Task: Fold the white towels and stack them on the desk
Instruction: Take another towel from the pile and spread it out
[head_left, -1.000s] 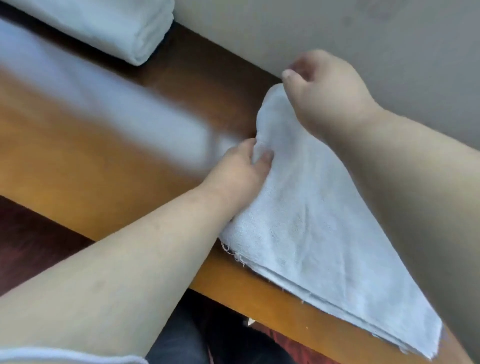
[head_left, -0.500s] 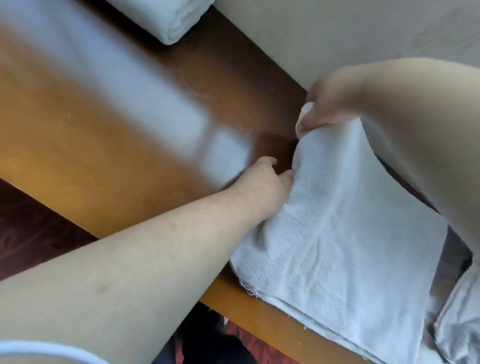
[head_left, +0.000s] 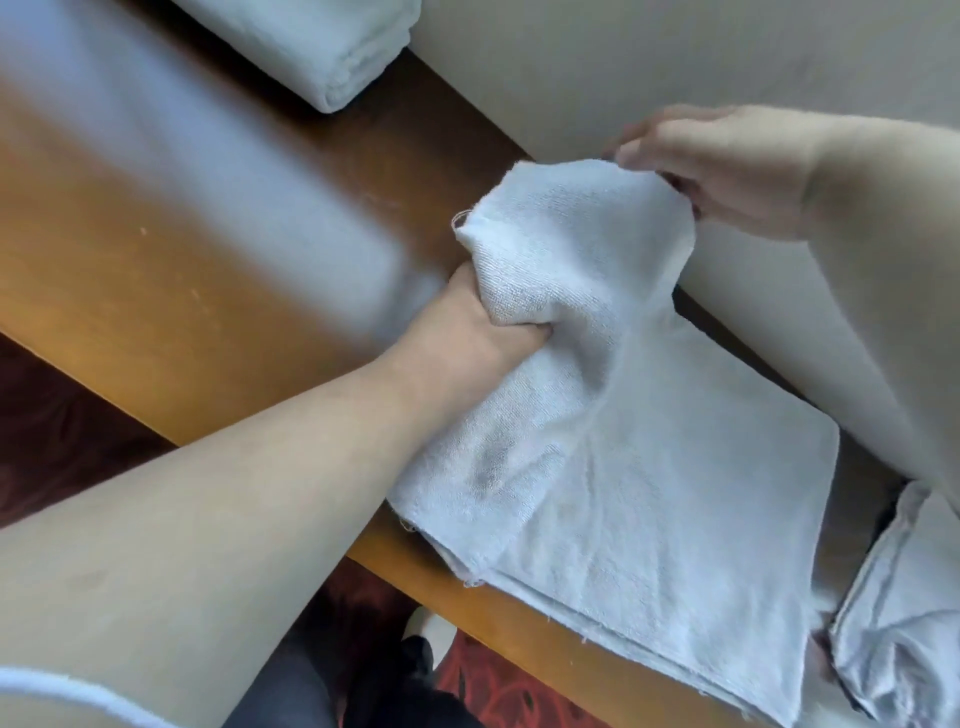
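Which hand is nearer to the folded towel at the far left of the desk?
The left hand. It grips the near towel at mid-desk, below and right of the folded towel. The right hand holds that towel's far edge by the wall, farther right.

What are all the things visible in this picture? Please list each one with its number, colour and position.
towel being folded: one, white, on the desk's near edge at centre right, its far end lifted.
folded towel: one, white, at the far end of the desk, top of view.
crumpled towel: one, white, at the right edge, partly cut off.
desk: one, brown wood, runs diagonally across the view.
wall: one, off-white, behind the desk.
floor: red patterned, below the desk edge.
left hand: grips the towel's lifted left part.
right hand: pinches the towel's far edge.
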